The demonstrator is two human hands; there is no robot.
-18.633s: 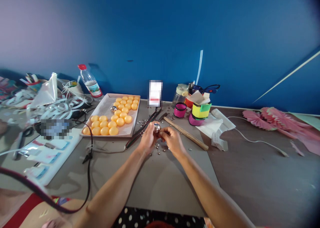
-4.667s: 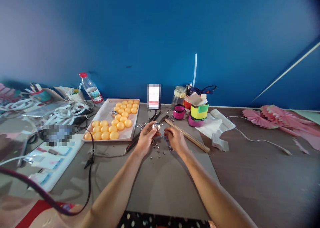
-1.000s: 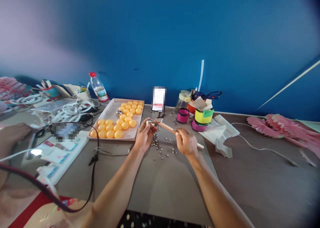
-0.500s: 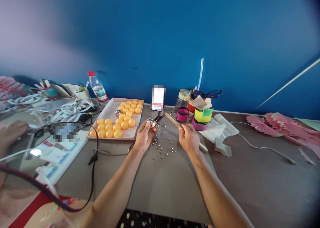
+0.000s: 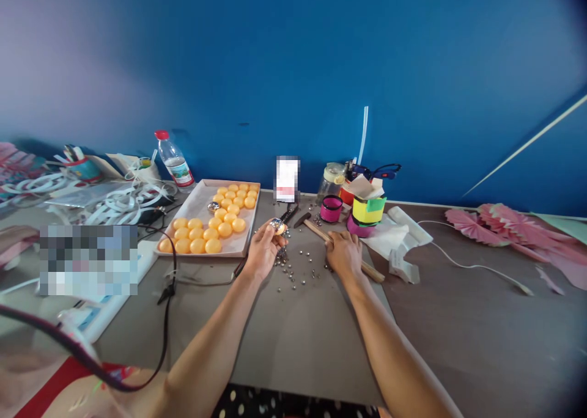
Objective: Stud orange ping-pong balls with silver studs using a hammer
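Left hand (image 5: 262, 253): raised a little above the tabletop (image 5: 458, 326), fingertips pinching a small silver-studded ball (image 5: 277, 225).
Studded ball: just right of the tray (image 5: 197, 199) of orange balls (image 5: 215, 222).
Right hand (image 5: 343, 254): lowered onto the tabletop, fingers wrapped over the wooden handle of a hammer (image 5: 321, 231).
Hammer: lying flat, right of the studded ball, head pointing toward it.
Loose silver studs (image 5: 298, 270): scattered on the tabletop below the studded ball, between both hands.
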